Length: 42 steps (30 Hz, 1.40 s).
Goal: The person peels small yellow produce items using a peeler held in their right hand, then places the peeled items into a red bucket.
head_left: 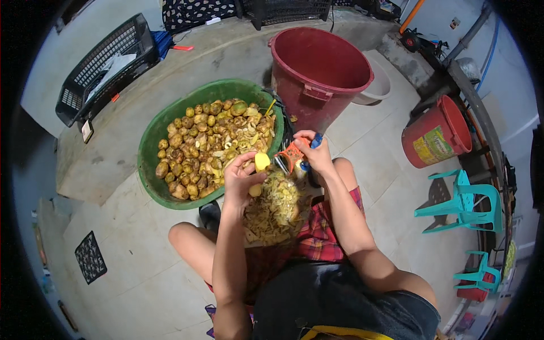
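My left hand (239,180) pinches a peeled yellow piece of produce (262,162), smooth and pale, its exact kind unclear. A second, smaller yellow piece (255,190) shows just below the fingers. My right hand (315,152) is closed round an orange hand tool (292,154) with blue parts and a metal edge, close to the yellow piece. Below both hands, between my legs, lies a heap of pale yellow-green shreds (277,212). Beside my left hand stands a green tub (148,170) of round, brown-yellow produce (190,139), with peelings (243,139) on its right side.
A large red bin (300,105) stands ahead, with a pale basin (377,82) behind. At right are a smaller red bucket (411,136) and teal plastic chairs (467,201). A black crate (76,93) sits on the far-left ledge (215,51). A dark mat (90,258) lies on the floor.
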{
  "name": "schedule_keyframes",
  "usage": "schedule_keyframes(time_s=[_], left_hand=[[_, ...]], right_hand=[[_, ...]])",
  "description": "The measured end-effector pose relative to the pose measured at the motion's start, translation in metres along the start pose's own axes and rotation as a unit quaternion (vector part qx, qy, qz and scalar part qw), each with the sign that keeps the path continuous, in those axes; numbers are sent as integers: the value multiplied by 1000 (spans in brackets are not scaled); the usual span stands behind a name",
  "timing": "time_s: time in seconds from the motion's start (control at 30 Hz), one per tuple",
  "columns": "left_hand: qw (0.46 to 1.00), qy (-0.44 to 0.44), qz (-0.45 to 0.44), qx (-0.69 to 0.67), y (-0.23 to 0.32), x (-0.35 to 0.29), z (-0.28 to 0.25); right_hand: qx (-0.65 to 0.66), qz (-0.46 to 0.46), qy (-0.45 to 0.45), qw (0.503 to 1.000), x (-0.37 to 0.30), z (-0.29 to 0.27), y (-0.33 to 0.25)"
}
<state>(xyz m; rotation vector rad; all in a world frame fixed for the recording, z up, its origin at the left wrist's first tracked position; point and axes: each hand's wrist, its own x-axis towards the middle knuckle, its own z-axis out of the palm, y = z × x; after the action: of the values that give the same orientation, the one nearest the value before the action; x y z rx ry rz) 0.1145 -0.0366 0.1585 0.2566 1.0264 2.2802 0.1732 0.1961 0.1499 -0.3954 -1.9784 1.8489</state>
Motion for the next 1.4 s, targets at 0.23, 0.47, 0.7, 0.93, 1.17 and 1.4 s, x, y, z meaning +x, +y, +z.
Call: schedule_keyframes(time_s=[0.23,0.47,0.7,0.93,1.17,1.4], left_hand=[[994,-85,-38,64,-8,-6,2],[997,-63,-20,26,-2,-8,13],[992,-75,-47,-95,-14,-2,1],[979,-121,-29,-159,-16,-5,10],[986,-80,-31,-141,-16,-7,12],[994,-79,-68,23,-15,-3,6]], right_hand=[[-137,-143,-5,980,-2,7,-34],[-42,-159,-37,986,-5,15,-45],[-26,-87,10,996,4,7,-14],[-61,-70,39,995,17,0,-2],[-86,-70,56,992,12,3,-15],[-172,-168,13,971,4,2,-31]])
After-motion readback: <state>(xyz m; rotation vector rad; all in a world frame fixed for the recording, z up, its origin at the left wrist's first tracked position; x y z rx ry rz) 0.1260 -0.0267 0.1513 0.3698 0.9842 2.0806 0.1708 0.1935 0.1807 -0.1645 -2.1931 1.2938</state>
